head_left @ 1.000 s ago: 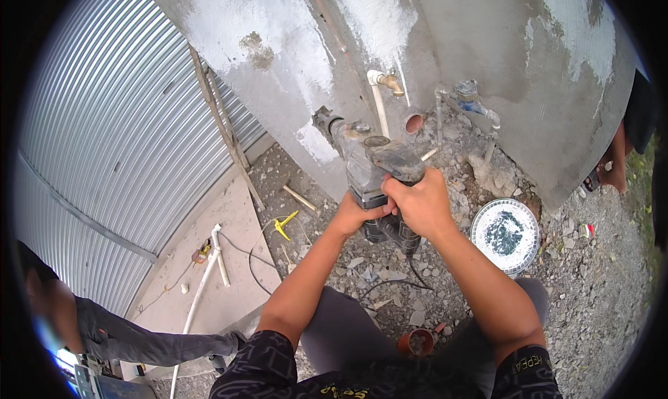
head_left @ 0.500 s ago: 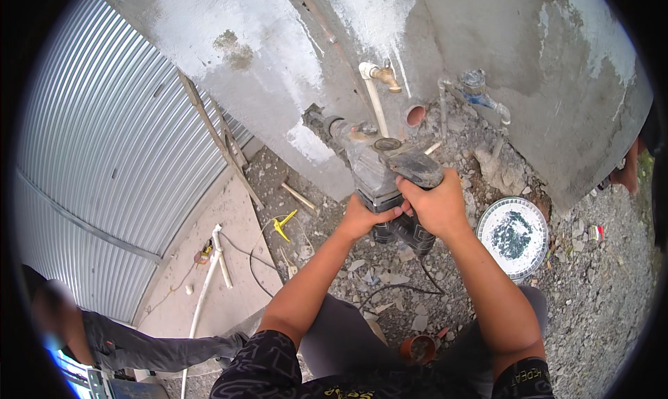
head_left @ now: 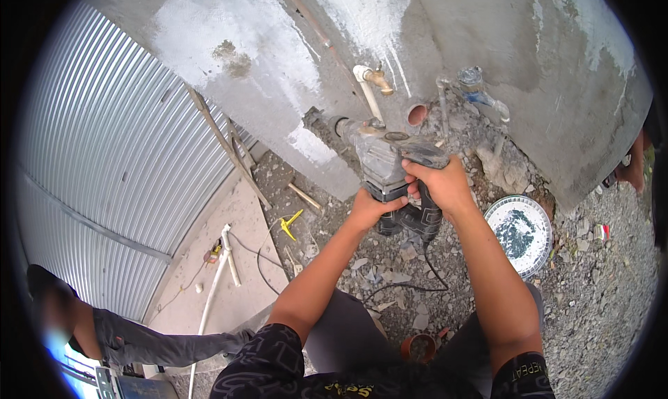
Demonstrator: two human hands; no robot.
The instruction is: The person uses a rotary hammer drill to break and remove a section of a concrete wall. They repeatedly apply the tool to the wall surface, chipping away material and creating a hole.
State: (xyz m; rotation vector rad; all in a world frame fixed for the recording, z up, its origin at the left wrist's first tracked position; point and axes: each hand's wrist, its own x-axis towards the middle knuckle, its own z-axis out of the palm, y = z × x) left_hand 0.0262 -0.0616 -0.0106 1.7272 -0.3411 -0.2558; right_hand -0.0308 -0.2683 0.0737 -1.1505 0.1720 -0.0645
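A grey, dust-covered rotary hammer (head_left: 381,163) is held in front of me, its front end at a rough chipped hole (head_left: 314,118) in the concrete wall (head_left: 261,110). My left hand (head_left: 372,207) is closed on the underside of the tool's body, thumb on top. My right hand (head_left: 445,186) wraps round its rear handle. A black power cord (head_left: 431,267) runs down from the tool onto the rubble. Just beyond the tool, a brass tap (head_left: 379,81) sits on a white pipe (head_left: 370,101), and an orange pipe end (head_left: 417,114) sticks out beside it.
A white round lid or tub (head_left: 518,235) lies right, below a water meter (head_left: 472,79). Left are a hammer (head_left: 305,196), a yellow tool (head_left: 289,225), white pipes (head_left: 209,294) and a corrugated metal fence (head_left: 104,141). A person (head_left: 160,340) is at lower left; another person's limb (head_left: 633,166) shows far right.
The view has shifted slightly, so the ground objects and the tool sit a little further right. Both hands keep their hold on the rotary hammer, whose front end stays at the hole.
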